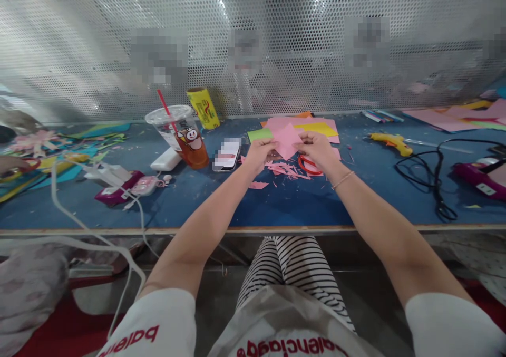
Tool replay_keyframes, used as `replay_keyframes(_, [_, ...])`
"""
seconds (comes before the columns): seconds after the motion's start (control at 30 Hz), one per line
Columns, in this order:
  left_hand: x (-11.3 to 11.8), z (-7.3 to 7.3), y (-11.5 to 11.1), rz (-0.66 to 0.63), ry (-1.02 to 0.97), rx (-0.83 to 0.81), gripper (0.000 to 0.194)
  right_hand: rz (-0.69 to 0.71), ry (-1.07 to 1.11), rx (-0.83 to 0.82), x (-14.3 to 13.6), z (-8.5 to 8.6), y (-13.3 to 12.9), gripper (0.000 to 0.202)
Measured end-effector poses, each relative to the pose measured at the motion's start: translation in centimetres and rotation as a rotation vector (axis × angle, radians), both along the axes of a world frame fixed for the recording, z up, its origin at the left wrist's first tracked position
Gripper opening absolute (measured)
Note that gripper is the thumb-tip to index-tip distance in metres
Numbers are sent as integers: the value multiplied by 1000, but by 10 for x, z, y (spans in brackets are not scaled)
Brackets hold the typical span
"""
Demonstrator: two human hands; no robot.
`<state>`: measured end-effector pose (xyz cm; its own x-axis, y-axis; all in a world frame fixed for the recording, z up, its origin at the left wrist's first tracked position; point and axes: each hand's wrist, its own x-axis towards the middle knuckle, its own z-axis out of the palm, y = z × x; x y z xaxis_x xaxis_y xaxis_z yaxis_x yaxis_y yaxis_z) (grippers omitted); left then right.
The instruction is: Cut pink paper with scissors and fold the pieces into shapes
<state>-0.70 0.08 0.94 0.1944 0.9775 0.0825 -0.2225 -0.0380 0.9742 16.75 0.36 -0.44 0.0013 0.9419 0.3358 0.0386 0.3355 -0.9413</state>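
Observation:
A pink paper piece (287, 141) with pointed corners is held up over the blue table between my two hands. My left hand (261, 154) pinches its left side. On its right side, my right hand (315, 147) grips it between thumb and fingers. Below the hands lie thin pink paper scraps (286, 171) and red-handled scissors (309, 166), their blades hidden. Behind the held piece are stacked coloured sheets, with a yellow sheet (324, 129) and a green sheet (259, 135) showing.
Left of my hands are a phone (227, 155), a cup of drink (193, 148), a yellow can (203, 109) and a power strip (118, 188) with white cables. To the right lie a yellow glue gun (392, 142) and a black cable (435, 180). Another person's hand (13, 164) is far left.

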Motion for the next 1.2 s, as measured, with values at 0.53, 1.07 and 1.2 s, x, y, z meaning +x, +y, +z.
replay_keyframes(0.53, [-6, 0, 4, -53, -84, -18, 12, 64, 63, 40, -1, -3, 0, 14])
replay_keyframes(1.07, [2, 1, -6, 52, 0, 155, 42, -19, -100, 167, -13, 0, -13, 42])
replay_keyframes(1.2, [2, 0, -5, 32, 9, 159, 38, -17, -129, 160, -13, -1, -11, 46])
